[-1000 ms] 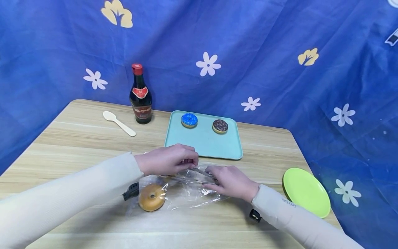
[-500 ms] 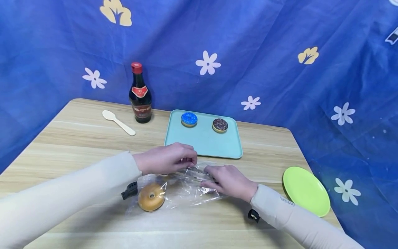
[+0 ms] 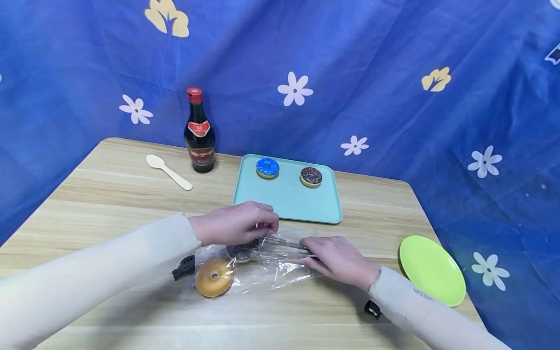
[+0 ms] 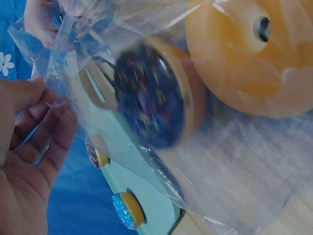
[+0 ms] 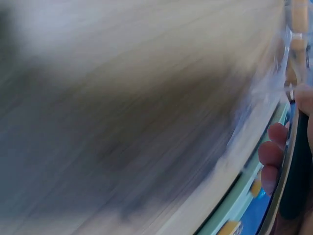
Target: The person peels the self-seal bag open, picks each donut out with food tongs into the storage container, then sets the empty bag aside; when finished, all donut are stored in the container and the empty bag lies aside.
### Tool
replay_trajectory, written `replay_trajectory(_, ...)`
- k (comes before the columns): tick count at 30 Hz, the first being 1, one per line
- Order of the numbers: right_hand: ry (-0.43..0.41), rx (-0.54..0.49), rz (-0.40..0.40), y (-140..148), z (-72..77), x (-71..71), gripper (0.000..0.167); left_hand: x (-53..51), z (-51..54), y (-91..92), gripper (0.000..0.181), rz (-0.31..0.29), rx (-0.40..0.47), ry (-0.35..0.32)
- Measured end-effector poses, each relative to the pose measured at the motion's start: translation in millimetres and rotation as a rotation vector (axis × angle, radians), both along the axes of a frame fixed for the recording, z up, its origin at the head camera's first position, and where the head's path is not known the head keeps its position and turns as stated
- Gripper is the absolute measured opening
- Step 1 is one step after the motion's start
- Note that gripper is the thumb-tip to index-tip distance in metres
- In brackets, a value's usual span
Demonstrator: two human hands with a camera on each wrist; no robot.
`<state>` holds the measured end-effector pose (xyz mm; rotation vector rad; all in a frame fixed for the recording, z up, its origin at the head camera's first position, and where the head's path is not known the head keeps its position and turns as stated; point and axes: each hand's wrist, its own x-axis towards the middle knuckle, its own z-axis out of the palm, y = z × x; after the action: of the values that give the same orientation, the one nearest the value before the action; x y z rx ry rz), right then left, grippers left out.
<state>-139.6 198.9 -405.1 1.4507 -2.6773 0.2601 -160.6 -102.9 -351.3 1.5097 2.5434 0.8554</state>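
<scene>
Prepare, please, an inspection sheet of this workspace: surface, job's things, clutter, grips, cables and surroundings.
Surface: wood-patterned table.
Job's things: clear bag; plain donut and dark donut, seen through it; tongs, whether they clamp the dark donut is unclear.
Clutter: bottle, spoon, green plate, tray with blue donut and brown donut.
Grips: left grip pinches the clear bag; right grip holds the tongs.
Cables: nothing seen.
Surroundings: blue cloth, flower prints.

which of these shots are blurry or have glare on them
Right wrist: the table is smeared by blur; left wrist: dimmer, with bright glare streaks on the plastic bag; head: mostly sharp, small glints on the bag, soft shadow below the left sleeve.
</scene>
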Motion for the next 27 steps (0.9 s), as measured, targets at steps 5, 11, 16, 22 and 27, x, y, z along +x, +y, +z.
replay_trajectory(5, 0.021, -0.022, -0.031, 26, -2.5, 4.3, 0.025, 0.2, 0.0, 0.9, 0.009, 0.005, -0.006, 0.011)
replay_trajectory(11, 0.004, -0.034, -0.087, 61, -4.4, 9.7, 0.027, 2.4, 1.4, 1.3, 0.01, 0.007, -0.004, 0.003)
replay_trajectory(16, -0.013, -0.04, -0.134, 90, -1.6, 12.2, 0.027, 2.3, 1.9, 1.4, 0.012, 0.007, -0.009, 0.006)
replay_trajectory(22, 0.012, -0.04, -0.217, 122, 4.8, 12.8, 0.028, 2.7, 0.6, 1.2, 0.013, 0.014, -0.016, -0.01)
replay_trajectory(27, 0.045, -0.021, -0.318, 141, 15.2, 14.6, 0.029, 3.8, 0.5, 0.7, 0.013, 0.015, -0.016, -0.017)
